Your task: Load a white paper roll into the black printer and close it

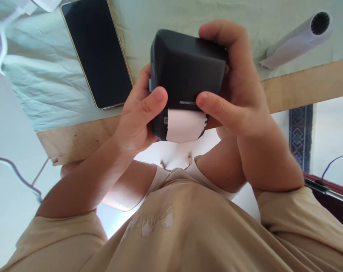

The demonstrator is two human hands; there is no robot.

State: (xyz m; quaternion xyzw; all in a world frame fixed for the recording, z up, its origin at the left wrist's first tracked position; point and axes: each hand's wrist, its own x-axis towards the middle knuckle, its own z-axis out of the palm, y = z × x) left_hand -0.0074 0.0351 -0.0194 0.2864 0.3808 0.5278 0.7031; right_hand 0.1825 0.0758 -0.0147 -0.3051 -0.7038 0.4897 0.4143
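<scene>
A black label printer [188, 68] marked NIIMBOT is held up between my two hands, over the near edge of the table. A strip of white paper [185, 125] comes out of its front and has a ragged right edge. My left hand [141, 109] grips the printer's left side, thumb on top near the front. On the right side, my right hand [236, 83] wraps around the body, with its thumb beside the lettering and its index finger along the far right corner. The fingers under the printer are hidden.
A dark-screened smartphone [96, 53] lies on the pale green cloth [157, 13] to the left. At the right is a white paper roll [298, 41] with a torn end. A white cable [3, 45] runs at the far left. The table's wooden edge [307, 81] faces me.
</scene>
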